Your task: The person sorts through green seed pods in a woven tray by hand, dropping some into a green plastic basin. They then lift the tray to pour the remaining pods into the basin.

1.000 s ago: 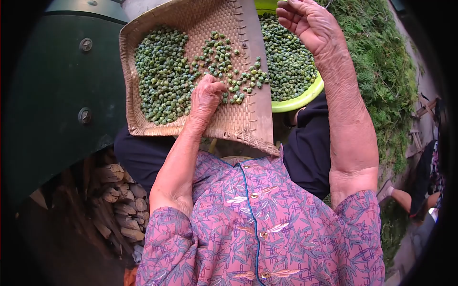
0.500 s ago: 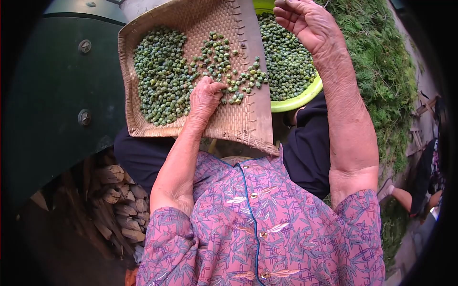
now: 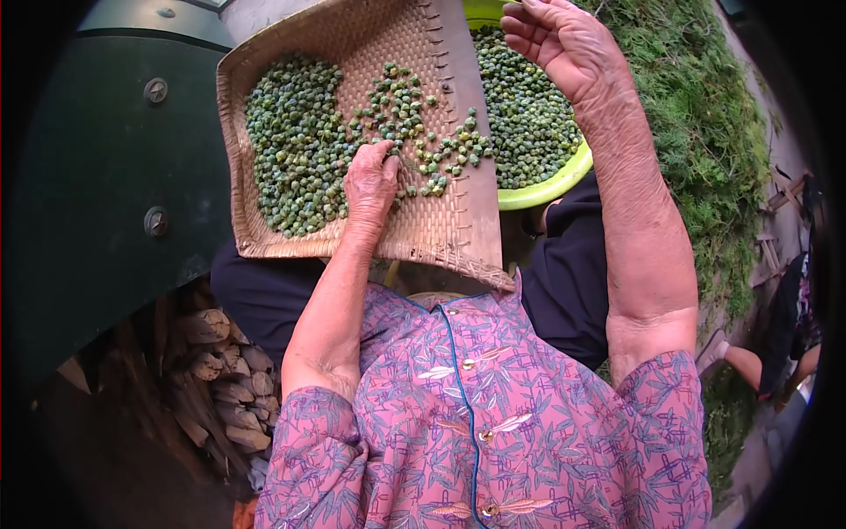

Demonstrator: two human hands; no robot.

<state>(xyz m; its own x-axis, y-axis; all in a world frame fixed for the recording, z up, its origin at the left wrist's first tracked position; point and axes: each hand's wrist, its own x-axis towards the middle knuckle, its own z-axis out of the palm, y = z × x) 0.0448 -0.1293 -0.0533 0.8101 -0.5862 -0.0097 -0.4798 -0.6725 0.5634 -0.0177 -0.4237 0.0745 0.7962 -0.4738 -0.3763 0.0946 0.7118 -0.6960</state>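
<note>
A shallow woven basket (image 3: 445, 207) with one flat wooden edge lies tilted across my lap. Small round green fruits (image 3: 291, 145) form a large heap on its left side, and a looser scatter (image 3: 397, 101) spreads toward the wooden edge. My left hand (image 3: 372, 179) is between the two groups, fingers pinched down among the fruits; what they hold is hidden. A lime-green basin (image 3: 551, 189) full of similar fruits stands just right of the basket. Over its far side my right hand (image 3: 568, 44) is raised, fingers curled, its top cut off by the frame.
A dark green panel with studs (image 3: 115, 167) stands at the left, above stacked firewood (image 3: 233, 379). Cut green foliage (image 3: 696, 132) covers the ground at the right. Part of another person's leg (image 3: 740, 366) shows at the far right.
My left hand has shifted slightly left and its fingers have drawn back from the scattered fruits near the wooden edge. My right hand has moved slightly left, still raised.
</note>
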